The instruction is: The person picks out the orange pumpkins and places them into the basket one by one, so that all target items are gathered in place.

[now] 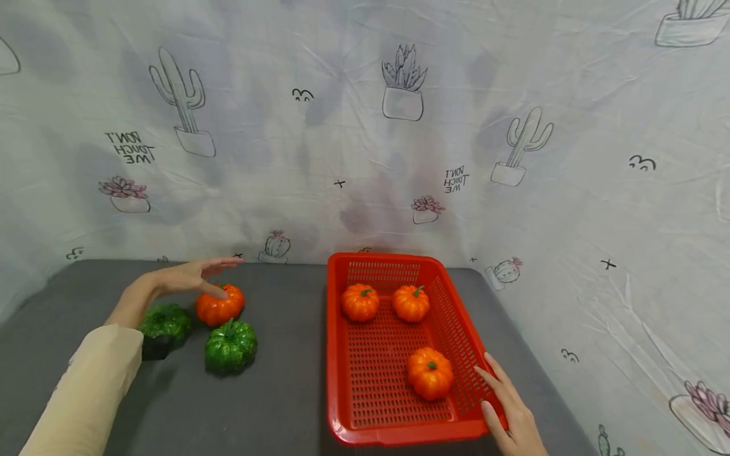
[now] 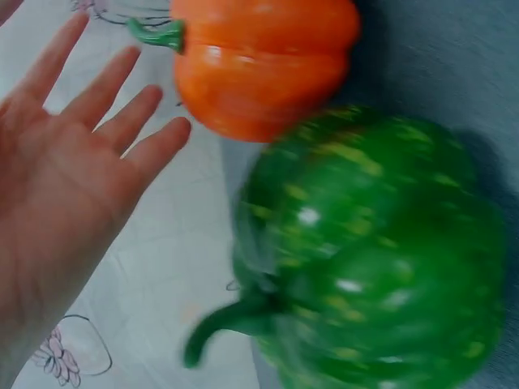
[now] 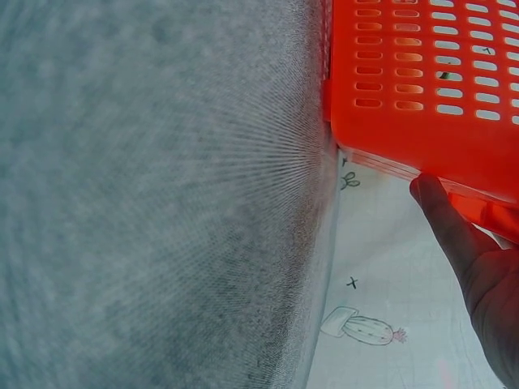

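My left hand (image 1: pixel 185 277) hovers at the orange pumpkin (image 1: pixel 220 308) on the left; its fingers are spread and fairly straight, holding nothing. Green pumpkins lie close by: one (image 1: pixel 230 346) in front, another (image 1: pixel 166 323) partly behind my wrist. The left wrist view shows the palm (image 2: pixel 61 186) beside a speckled green pumpkin (image 2: pixel 377 251). My right hand (image 1: pixel 516 418) holds the rim of the red basket (image 1: pixel 336 354) at its near right corner. One digit lies against the outer wall in the right wrist view; the other fingers are hidden there.
Inside the basket sit three orange pumpkins: back left (image 1: pixel 360 303), back right (image 1: pixel 410 303) and near right (image 1: pixel 430 373). A grey cloth (image 1: pixel 274 405) covers the table. Behind and to the right hangs a pale sheet (image 1: pixel 319 152) printed with cacti.
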`<act>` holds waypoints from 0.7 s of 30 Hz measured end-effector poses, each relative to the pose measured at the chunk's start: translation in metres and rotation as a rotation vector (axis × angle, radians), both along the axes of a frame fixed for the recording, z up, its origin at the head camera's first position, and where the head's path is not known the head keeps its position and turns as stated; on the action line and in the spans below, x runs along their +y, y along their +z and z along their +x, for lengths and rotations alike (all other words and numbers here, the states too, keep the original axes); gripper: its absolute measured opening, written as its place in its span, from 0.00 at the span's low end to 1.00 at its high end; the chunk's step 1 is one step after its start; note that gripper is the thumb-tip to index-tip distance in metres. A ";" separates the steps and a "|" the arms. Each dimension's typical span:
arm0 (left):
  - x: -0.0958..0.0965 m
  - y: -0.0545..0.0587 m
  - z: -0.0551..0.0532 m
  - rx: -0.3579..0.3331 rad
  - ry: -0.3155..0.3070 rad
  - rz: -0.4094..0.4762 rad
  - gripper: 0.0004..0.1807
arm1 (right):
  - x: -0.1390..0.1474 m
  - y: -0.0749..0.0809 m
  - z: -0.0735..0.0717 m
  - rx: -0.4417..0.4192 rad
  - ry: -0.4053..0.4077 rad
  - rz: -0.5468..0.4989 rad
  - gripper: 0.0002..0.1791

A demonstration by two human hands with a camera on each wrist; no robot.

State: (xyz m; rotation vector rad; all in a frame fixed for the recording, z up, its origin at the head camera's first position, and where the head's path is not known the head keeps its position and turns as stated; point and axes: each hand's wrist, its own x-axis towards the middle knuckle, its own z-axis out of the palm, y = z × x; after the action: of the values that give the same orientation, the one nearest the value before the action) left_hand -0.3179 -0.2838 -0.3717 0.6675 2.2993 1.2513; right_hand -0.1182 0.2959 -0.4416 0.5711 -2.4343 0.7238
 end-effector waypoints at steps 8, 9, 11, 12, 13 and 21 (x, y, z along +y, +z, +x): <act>-0.002 -0.021 0.006 -0.001 -0.071 -0.014 0.44 | -0.003 -0.002 0.002 -0.002 -0.044 -0.032 0.27; -0.002 -0.022 0.007 -0.002 -0.052 -0.018 0.44 | -0.003 -0.002 0.002 0.004 -0.037 -0.033 0.27; -0.001 -0.025 0.008 -0.004 -0.019 -0.034 0.44 | -0.003 -0.002 0.001 0.011 -0.028 -0.033 0.27; 0.000 -0.025 0.008 0.001 -0.008 -0.041 0.45 | -0.003 -0.002 0.001 0.012 -0.028 -0.032 0.27; 0.000 -0.026 0.008 0.003 0.004 -0.049 0.45 | -0.003 -0.002 0.001 0.013 -0.028 -0.031 0.27; 0.004 -0.033 0.004 0.021 0.070 -0.118 0.45 | -0.003 0.000 0.001 -0.007 -0.031 -0.017 0.27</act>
State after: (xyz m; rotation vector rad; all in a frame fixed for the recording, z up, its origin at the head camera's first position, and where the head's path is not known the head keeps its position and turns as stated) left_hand -0.3141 -0.2802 -0.4048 0.5663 2.4109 1.1333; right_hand -0.1176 0.2933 -0.4420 0.5245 -2.4352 0.7347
